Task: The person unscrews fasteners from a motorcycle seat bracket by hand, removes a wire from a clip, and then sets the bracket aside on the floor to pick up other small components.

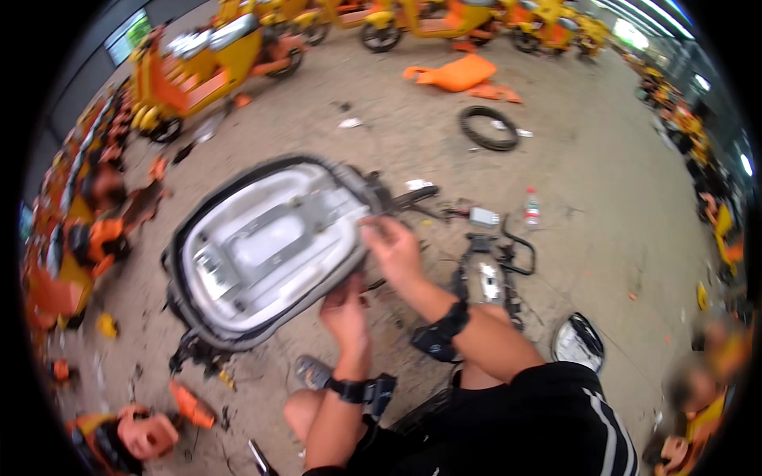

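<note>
A large oval tub (pixel 274 238) with a dark grey rim and a white, moulded inside stands tilted in front of me, left of centre. Inside it runs a grey raised panel (pixel 266 238). My left hand (pixel 345 309) is closed at the tub's near right edge, its fingers partly hidden below the rim. At the right end, my right hand (pixel 394 252) has its fingers curled against the rim; they are slightly blurred. Black scooter parts (pixel 417 197) show behind the tub's right end, and more dark parts (pixel 202 353) lie below its left end.
To my right lie a black frame part (pixel 480 270), a silver box with wires (pixel 484 216), a red-capped bottle (pixel 531 208) and a lamp-like part (pixel 578 343). Farther off are a tyre (pixel 487 128) and an orange panel (pixel 456 74). Yellow scooters (pixel 210 67) line the back and left.
</note>
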Demonstrator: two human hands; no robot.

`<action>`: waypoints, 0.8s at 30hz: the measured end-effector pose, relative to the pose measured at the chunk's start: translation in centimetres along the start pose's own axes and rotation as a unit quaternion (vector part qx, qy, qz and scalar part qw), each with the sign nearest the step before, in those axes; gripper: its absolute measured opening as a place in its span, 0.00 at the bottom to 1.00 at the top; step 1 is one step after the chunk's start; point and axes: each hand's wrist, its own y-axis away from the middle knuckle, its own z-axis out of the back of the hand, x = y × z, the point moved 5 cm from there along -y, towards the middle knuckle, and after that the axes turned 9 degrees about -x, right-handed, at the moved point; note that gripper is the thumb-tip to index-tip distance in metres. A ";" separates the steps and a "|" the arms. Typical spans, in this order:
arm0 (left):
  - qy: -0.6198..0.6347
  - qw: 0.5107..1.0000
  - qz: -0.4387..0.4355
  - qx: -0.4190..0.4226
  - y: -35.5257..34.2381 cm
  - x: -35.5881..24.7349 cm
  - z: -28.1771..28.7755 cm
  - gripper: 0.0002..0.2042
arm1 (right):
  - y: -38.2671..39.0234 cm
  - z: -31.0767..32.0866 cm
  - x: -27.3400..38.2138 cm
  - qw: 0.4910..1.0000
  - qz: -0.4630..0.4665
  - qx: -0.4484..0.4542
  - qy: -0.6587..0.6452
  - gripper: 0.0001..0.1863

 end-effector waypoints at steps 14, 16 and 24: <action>0.057 0.995 0.031 0.070 1.9 -2.6 -0.4 0.08 | 0.9 0.1 1.1 0.998 -0.066 -0.001 -0.021 0.12; 0.059 0.995 0.031 0.075 1.6 -2.7 -0.6 0.08 | 0.9 0.2 0.9 0.999 -0.051 0.001 -0.005 0.13; 0.096 0.993 0.053 0.052 0.5 -1.7 0.1 0.06 | 0.5 1.2 0.6 0.996 -0.067 -0.056 -0.017 0.13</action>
